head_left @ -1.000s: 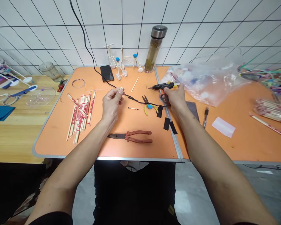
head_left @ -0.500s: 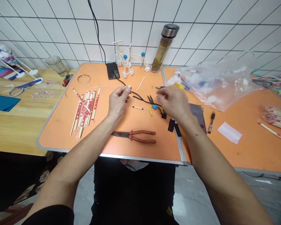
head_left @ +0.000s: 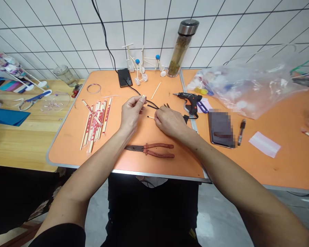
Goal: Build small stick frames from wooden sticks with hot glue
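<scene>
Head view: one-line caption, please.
Left hand pinches a small pale piece; right hand sits near a hot glue gun.

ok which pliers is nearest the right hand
The black-tipped pliers, whose tips poke out just past the right hand; the red-handled pliers lie apart, nearer the table's front edge.

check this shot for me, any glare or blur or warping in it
In the head view, wide-angle warping makes the lines of the wall tiles fan outward; a pixelated blur patch covers the dark slab; glare shows on the grey floor; the left hand and right hand show no obvious motion blur.
</scene>
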Available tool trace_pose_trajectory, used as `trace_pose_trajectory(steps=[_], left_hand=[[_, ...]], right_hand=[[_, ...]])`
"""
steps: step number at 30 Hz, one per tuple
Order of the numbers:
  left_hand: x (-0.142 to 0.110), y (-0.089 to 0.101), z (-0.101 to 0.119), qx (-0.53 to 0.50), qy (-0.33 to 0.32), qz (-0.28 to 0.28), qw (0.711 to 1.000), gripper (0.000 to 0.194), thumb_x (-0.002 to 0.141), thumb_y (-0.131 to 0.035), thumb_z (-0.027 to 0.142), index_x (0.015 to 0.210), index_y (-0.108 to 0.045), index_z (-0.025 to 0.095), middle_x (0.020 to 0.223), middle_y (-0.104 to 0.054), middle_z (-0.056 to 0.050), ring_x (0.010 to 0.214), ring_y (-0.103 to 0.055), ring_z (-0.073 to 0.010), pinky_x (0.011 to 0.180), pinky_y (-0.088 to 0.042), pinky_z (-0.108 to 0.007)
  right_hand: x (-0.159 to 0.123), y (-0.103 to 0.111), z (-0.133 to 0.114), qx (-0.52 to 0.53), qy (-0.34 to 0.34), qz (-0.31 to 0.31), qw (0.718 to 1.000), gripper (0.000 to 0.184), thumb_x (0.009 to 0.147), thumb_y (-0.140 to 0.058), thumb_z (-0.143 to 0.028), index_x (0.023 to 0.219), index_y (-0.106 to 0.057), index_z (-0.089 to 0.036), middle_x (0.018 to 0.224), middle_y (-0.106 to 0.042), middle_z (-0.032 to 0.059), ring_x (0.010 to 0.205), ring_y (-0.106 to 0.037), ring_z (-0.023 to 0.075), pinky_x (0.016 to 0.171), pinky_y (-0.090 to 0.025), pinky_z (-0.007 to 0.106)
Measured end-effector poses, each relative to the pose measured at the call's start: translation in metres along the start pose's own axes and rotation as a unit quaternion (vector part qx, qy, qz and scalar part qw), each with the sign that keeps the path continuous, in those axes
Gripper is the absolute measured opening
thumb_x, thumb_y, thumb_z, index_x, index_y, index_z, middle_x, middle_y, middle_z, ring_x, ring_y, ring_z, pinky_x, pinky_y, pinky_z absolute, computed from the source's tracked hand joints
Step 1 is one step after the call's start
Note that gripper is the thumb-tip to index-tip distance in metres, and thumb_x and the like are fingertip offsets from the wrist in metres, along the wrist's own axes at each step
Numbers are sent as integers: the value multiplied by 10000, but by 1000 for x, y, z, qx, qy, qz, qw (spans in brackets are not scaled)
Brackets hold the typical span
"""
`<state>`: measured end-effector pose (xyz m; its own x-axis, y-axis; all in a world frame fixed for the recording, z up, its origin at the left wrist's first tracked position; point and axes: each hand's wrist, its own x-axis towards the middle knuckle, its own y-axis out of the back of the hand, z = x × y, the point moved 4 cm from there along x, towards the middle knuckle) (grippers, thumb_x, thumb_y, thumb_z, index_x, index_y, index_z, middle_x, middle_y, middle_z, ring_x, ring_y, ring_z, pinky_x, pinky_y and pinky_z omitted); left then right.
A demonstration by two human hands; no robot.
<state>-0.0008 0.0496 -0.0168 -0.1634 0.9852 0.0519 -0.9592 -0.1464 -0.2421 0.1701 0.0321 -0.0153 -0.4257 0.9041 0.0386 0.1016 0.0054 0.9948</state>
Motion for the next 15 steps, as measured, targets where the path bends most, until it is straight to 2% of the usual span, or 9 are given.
trace_pose_trajectory(steps=[4,7,11,13,15], left_hand=[[-1,0,1,-1,2,5,1000,205,914,-912,403,923,-810,225,898,-771,-5,689,-617,-88,646,-486,-215],[-3,-3,3,-8,10,-8,1000,196,923,-909,389,923,-809,221,860,-763,1,660,-606,-81,645,-487,-214],[-9,-11,1,-20,25,-42,999,203,919,-916,390,926,-813,216,787,-747,6,619,-589,-80,636,-486,-221],[-12,-15,-1,-18,36,-58,998,225,899,-932,404,935,-818,213,777,-755,3,614,-587,-82,636,-491,-222],[-15,-19,-4,-17,46,-74,996,244,878,-945,412,940,-824,209,771,-767,-1,611,-583,-82,630,-490,-221]], right_hand=[[-1,4,7,52,-26,32,998,285,1114,-457,-216,1160,-729,-144,1227,-766,217,1027,-719,338,737,-404,402],[-1,13,21,183,-43,113,976,168,1041,-540,-176,1040,-707,-187,1048,-788,145,923,-699,287,769,-439,383],[-1,20,38,398,-64,219,889,33,943,-671,-231,927,-700,-230,843,-726,29,774,-653,207,725,-467,339],[-1,22,39,476,-59,234,846,32,907,-711,-261,923,-717,-233,817,-708,6,738,-635,182,694,-476,322],[-1,24,36,521,-52,234,819,62,873,-740,-272,918,-727,-231,805,-700,-2,718,-625,167,669,-484,309]])
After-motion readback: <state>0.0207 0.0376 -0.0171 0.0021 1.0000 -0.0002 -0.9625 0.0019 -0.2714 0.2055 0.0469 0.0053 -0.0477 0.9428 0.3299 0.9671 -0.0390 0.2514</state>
